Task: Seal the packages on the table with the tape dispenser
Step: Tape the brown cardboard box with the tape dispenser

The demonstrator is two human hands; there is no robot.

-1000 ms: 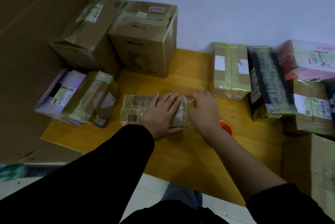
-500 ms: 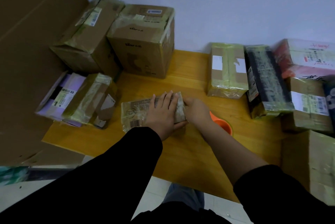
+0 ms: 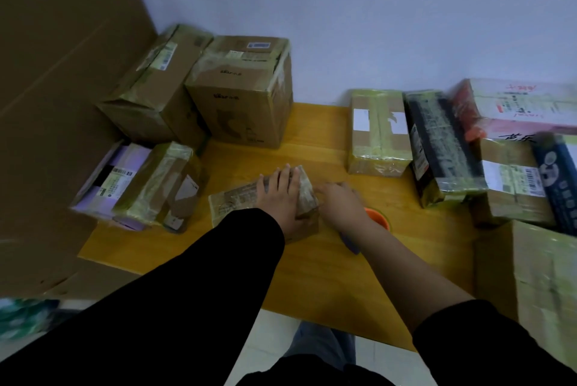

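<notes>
Pinning the tilted package (image 3: 234,201), centre frame, under a flat, straight-fingered left hand (image 3: 282,198) for steadiness — right hand (image 3: 342,204) at its right end, grip impossible to tell, dispenser (image 3: 377,218) lying handy under that wrist.

We press a small taped package (image 3: 237,201) at centre frame.
Our left hand (image 3: 282,195) lies flat across it on the wooden table (image 3: 312,276); our right hand (image 3: 342,203) sits at its right end, forearm partly covering an orange tape dispenser (image 3: 377,218).
</notes>
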